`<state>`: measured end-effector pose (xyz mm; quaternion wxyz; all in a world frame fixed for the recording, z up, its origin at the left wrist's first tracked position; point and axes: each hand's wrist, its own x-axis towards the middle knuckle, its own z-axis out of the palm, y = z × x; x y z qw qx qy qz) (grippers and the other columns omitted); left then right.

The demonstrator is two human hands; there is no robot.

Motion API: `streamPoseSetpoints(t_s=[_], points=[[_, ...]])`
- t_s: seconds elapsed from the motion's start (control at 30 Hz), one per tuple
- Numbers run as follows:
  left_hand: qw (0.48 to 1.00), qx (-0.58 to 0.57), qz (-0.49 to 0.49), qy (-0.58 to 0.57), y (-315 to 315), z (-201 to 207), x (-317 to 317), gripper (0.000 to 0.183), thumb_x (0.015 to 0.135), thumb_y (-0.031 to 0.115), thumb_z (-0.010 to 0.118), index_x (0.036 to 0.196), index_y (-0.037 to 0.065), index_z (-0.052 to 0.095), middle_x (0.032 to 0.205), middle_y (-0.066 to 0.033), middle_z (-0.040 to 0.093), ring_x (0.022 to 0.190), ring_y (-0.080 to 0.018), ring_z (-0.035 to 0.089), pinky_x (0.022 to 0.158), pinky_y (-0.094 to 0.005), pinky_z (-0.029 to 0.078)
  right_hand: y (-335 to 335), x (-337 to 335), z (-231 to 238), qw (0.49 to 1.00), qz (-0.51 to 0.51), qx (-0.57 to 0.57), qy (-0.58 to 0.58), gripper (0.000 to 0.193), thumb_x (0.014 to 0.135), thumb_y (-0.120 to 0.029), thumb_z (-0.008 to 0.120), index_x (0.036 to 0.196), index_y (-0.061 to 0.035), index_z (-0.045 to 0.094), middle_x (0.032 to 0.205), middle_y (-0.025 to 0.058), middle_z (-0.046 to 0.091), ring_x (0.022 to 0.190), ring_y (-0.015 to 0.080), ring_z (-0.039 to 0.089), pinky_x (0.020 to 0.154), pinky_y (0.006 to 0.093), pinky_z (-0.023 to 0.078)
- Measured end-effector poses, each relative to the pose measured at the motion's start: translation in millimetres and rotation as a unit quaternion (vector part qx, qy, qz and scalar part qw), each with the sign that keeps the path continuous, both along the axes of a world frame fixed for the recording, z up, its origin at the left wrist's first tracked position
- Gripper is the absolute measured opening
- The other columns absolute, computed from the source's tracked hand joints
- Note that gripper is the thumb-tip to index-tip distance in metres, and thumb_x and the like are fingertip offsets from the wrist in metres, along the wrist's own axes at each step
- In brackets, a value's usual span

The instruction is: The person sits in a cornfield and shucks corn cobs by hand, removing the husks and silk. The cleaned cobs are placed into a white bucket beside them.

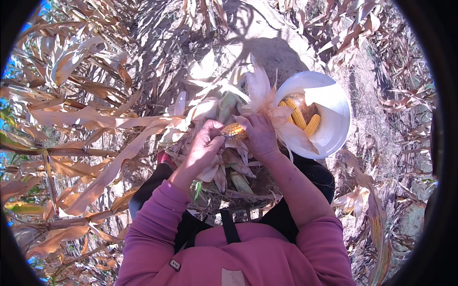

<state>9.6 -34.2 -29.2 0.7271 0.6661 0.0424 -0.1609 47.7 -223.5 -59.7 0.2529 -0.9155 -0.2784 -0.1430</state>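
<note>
While the left hand and right hand grip it, the corn cob lies between them.

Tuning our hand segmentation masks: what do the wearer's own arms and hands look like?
Left hand and right hand are both ungloved. The left sleeve is pinkish-purple and ends on the forearm; the right sleeve matches in colour and sits higher, near the elbow. Both forearms are bare beyond the cuffs.

Bare left forearm and right forearm converge ahead; left hand closed in a grip, thumb inward; right hand back up, fingers bent; hands close, apart.
</note>
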Motion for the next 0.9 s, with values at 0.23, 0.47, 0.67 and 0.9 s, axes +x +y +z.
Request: streamPoseSetpoints(t_s=[0.23, 0.47, 0.67, 0.9], points=[[1.0, -0.017, -0.02, 0.008, 2.1, 4.3, -0.7, 0.02, 0.09, 0.004, 0.046, 0.109, 0.007, 0.046, 0.087, -0.0006, 0.053, 0.072, -0.0044, 0.046, 0.064, -0.0207, 0.04, 0.6, 1.3, -4.8, 0.999, -0.007, 0.007, -0.053, 0.046, 0.066, -0.01, 0.068, 0.11, -0.0138, 0.055, 0.102, 0.0057, 0.057, 0.102, 0.0251, 0.054, 0.091, 0.039, 0.042], [0.995, -0.093, -0.023, 0.015, 2.0, 3.7, -0.4, 0.025, 0.091, 0.002, 0.046, 0.115, 0.007, 0.047, 0.087, 0.0006, 0.053, 0.072, -0.005, 0.047, 0.065, -0.0205, 0.04, -3.1, 1.5, 3.5, 0.999, -0.018, 0.011, -0.034, 0.049, 0.065, -0.01, 0.07, 0.111, -0.0127, 0.056, 0.103, 0.0064, 0.057, 0.102, 0.0258, 0.054, 0.094, 0.0403, 0.04], [0.998, -0.055, -0.028, -0.028, -2.5, 2.0, 0.0, 0.025, 0.091, 0.003, 0.05, 0.116, 0.007, 0.048, 0.086, 0.001, 0.053, 0.072, -0.0043, 0.046, 0.064, -0.0199, 0.04, -4.5, 2.6, -0.6, 0.999, -0.025, 0.008, -0.022, 0.052, 0.063, -0.012, 0.072, 0.112, -0.0133, 0.056, 0.104, 0.0065, 0.056, 0.102, 0.0267, 0.054, 0.099, 0.043, 0.038], [1.0, -0.014, 0.007, 0.026, -1.9, -2.5, 1.4, 0.016, 0.092, 0.007, 0.054, 0.107, 0.007, 0.05, 0.078, 0.0031, 0.054, 0.064, -0.003, 0.044, 0.057, -0.0197, 0.039, 0.5, 1.6, -9.0, 0.998, -0.024, 0.006, -0.057, 0.051, 0.063, -0.012, 0.071, 0.111, -0.0154, 0.056, 0.099, 0.0054, 0.056, 0.099, 0.0262, 0.055, 0.094, 0.042, 0.041]])
